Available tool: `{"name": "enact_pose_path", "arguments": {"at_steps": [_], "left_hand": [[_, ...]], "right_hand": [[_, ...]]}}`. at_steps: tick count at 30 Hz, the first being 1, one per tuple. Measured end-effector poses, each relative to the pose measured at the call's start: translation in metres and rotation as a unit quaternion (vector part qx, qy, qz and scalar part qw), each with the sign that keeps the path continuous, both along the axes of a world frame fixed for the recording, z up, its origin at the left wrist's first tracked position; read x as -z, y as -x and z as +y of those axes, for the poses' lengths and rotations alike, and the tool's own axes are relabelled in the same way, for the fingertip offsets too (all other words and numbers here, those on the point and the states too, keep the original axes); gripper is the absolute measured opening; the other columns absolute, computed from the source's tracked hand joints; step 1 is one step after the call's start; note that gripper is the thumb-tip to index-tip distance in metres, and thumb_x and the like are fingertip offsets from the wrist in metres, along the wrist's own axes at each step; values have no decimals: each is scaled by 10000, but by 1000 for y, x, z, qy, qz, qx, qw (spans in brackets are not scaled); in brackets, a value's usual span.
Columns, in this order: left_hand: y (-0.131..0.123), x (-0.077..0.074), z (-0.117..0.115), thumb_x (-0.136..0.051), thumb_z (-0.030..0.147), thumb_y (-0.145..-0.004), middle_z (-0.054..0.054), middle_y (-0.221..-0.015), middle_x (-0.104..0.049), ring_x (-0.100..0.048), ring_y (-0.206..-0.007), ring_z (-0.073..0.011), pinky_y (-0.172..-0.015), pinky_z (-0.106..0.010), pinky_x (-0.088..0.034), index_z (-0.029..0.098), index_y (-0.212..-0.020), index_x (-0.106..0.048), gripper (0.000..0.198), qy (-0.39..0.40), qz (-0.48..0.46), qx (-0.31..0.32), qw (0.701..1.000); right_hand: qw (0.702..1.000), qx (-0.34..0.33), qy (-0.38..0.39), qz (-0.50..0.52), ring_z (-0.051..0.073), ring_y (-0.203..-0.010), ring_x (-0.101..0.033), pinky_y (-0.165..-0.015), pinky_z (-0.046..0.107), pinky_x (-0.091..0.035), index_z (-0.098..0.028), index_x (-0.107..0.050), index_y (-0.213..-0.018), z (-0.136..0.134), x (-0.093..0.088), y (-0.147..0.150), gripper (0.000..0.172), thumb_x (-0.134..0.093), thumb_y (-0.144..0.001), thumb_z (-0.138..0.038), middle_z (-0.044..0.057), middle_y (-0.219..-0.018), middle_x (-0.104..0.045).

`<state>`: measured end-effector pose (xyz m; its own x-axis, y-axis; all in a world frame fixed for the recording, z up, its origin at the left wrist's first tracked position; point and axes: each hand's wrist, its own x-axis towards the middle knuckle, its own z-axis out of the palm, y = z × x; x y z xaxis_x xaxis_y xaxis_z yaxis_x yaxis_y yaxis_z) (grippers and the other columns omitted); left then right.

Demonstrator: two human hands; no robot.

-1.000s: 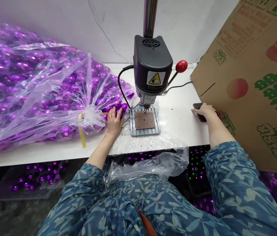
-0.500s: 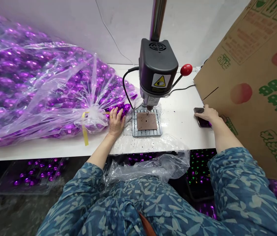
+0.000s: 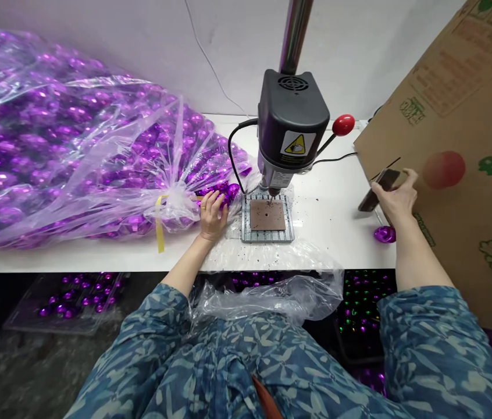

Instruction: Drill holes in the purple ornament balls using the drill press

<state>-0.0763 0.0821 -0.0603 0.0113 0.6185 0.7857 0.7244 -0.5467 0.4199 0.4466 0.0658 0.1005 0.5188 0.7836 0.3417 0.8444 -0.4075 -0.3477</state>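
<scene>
My left hand point(image 3: 212, 216) rests on the white table point(image 3: 97, 261) with its fingers curled over purple ornaments point(image 3: 225, 191) at the mouth of a big clear plastic bag point(image 3: 67, 157). My right hand point(image 3: 396, 201) holds a dark phone point(image 3: 379, 187) tilted up off the table, beside a cardboard box point(image 3: 468, 151). A single purple ball point(image 3: 384, 234) lies on the table just below that hand. Between the hands stands a small drill press point(image 3: 292, 128) with a red-knobbed lever point(image 3: 342, 124), its bit over a brown block point(image 3: 267, 215) on a grey grid base point(image 3: 246, 233).
The bag full of shiny purple ornaments covers the left half of the table, tied with a yellow strip point(image 3: 159, 230). Loose clear plastic point(image 3: 267, 294) hangs over the front edge onto my lap. Trays of purple point(image 3: 74, 294) and green ornaments point(image 3: 359, 299) sit under the table.
My right hand has lifted the phone from flat on the table to a tilted position, uncovering the purple ball. My left hand stays at the bag mouth. The view shifted left.
</scene>
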Motion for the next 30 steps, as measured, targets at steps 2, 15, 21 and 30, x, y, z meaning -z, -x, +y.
{"name": "enact_pose_path", "arguments": {"at_steps": [2,15,21,30], "left_hand": [[-2,-10,-5,-571,304,-1024,-192,-1277,-759,-658,-1345,-325,-1184,-618,-480,177,-1261,-661,283,-40,-7,0,999],[-183,-106,-160,-610,481,-1025,-153,-1204,-768,-784,-936,-249,-910,-454,-644,252,-1602,-433,645,484,-313,493,652],[-210,-111,-134,-248,753,-1052,-180,-1409,-706,-644,-1363,-303,-1168,-491,-483,223,-1485,-575,759,653,-447,449,414],[-189,-133,-124,-273,677,-1085,-142,-1323,-763,-674,-1290,-308,-1098,-500,-517,201,-1392,-654,683,584,-657,379,290]], "right_hand": [[994,6,-69,80,155,-1105,-653,-1011,385,-603,-151,-585,-1353,2,-3,3,518,-632,-978,-505,93,-1217,-659],[921,-61,-241,299,176,-1144,-653,-977,400,-632,-174,-472,-1507,-27,23,71,657,-520,-1009,-601,134,-1330,-620],[937,-112,-224,244,296,-1411,-607,-1049,564,-632,-352,251,-1638,-96,57,136,981,-437,-967,-552,169,-1465,-494],[927,-200,-219,231,378,-1450,-533,-1235,685,-461,-293,139,-1641,-159,93,177,1383,-769,-695,-732,228,-1530,-408]]}}
